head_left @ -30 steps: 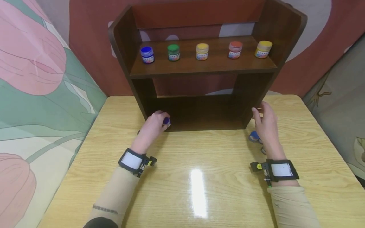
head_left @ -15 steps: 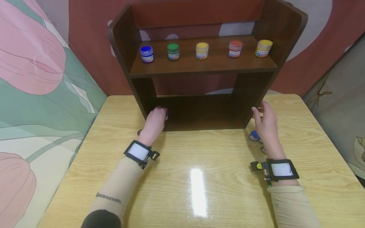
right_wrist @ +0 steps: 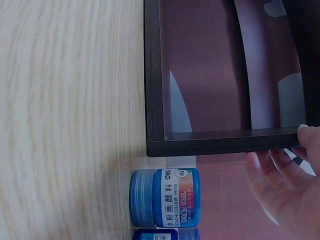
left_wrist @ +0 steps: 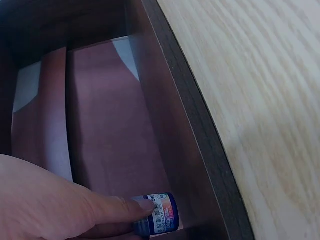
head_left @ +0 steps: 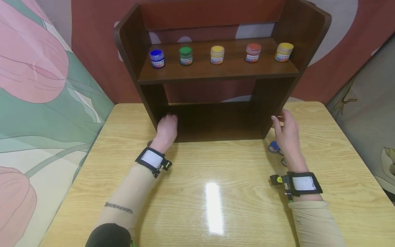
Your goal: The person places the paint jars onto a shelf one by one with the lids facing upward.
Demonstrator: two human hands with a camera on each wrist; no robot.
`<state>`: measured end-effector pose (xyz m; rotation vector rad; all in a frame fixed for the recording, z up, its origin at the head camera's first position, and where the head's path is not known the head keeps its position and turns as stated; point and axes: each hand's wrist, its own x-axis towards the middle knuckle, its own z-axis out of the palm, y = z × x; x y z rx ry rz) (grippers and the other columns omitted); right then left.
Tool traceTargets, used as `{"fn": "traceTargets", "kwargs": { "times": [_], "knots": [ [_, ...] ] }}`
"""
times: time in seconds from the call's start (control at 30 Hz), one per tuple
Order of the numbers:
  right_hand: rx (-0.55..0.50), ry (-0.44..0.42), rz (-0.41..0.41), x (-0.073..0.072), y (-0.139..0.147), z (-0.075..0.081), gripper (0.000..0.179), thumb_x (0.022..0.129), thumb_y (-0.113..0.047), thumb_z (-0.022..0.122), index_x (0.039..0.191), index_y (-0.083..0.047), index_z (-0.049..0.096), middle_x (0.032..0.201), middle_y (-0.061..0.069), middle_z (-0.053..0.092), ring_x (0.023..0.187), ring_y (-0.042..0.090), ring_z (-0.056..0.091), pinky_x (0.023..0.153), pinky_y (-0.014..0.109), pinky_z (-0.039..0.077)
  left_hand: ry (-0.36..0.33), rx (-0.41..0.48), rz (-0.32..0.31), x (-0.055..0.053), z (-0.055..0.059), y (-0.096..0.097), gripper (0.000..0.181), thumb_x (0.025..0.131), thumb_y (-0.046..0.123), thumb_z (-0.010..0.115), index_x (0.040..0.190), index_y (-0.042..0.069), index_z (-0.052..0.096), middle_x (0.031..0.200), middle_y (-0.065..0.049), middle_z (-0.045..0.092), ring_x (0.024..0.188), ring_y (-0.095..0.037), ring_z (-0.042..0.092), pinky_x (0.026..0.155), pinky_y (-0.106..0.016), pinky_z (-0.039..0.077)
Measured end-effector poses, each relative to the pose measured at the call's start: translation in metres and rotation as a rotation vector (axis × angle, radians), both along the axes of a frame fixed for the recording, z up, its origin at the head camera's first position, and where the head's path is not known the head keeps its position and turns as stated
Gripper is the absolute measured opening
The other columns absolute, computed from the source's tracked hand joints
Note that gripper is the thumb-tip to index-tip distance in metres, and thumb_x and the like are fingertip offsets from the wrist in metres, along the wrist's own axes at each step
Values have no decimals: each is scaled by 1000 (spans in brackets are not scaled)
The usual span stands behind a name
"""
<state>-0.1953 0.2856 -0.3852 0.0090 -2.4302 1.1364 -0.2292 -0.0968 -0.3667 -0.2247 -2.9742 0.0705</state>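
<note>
In the lower compartment of the dark brown shelf [head_left: 216, 77], at its left end, my left hand [head_left: 167, 129] holds a small dark blue paint jar [left_wrist: 164, 215]. The jar is hidden behind that hand in the head view; in the left wrist view my thumb lies along it, and its labelled end is close to the shelf's bottom board and side panel. My right hand [head_left: 287, 132] grips the shelf's right side panel [right_wrist: 225, 144], thumb at the front edge and fingertips against the outer face. Beneath this hand, a blue paint jar [right_wrist: 167, 197] stands on the table.
On the upper board stand blue [head_left: 157, 58], green [head_left: 186, 56], yellow [head_left: 217, 55], red [head_left: 253, 53] and another yellow [head_left: 284, 52] paint jars. More jars, partly hidden, are by my right wrist. A dark round lid [head_left: 149, 143] peeks out left of my left hand.
My left hand has moved deeper into the lower compartment with the jar, which has gone out of sight in the head view. My right hand stays in place.
</note>
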Motion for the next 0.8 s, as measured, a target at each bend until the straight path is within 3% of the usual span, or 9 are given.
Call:
{"fn": "traceTargets", "kwargs": {
  "times": [0.3,0.5,0.57,0.63,0.8],
  "knots": [
    [4,-6,-1,0,0,0,39,105,-23,48,136,1,50,130,23,59,117,38,63,73,0,49,-2,-34,71,-8,0,7,13,94,0,57,102,1,67,101,-16,70,91,-28,71,68,-36,62],
    [-6,-2,10,0,0,-1,40,105,-23,48,136,2,49,131,24,59,117,39,63,70,-7,39,5,-78,73,-10,-4,7,12,94,2,57,101,1,66,98,-15,69,87,-27,70,66,-34,60],
    [-5,-2,10,0,0,-1,40,105,-24,48,136,2,50,131,23,59,117,39,63,70,-7,41,-1,-82,76,-9,-4,7,11,94,2,58,101,1,66,98,-15,69,87,-27,70,66,-34,60],
    [0,-6,5,0,1,-1,41,105,-25,48,137,1,50,131,23,59,117,38,63,73,-2,47,-5,-86,74,-9,-4,8,11,94,2,58,101,1,66,98,-15,69,86,-26,70,65,-33,60],
    [11,-16,-7,0,1,-1,40,105,-25,48,136,0,50,131,22,59,117,37,63,82,29,59,-7,-93,65,-9,-4,8,13,94,2,57,104,1,65,99,-15,69,87,-26,70,65,-33,60]
  ]
}}
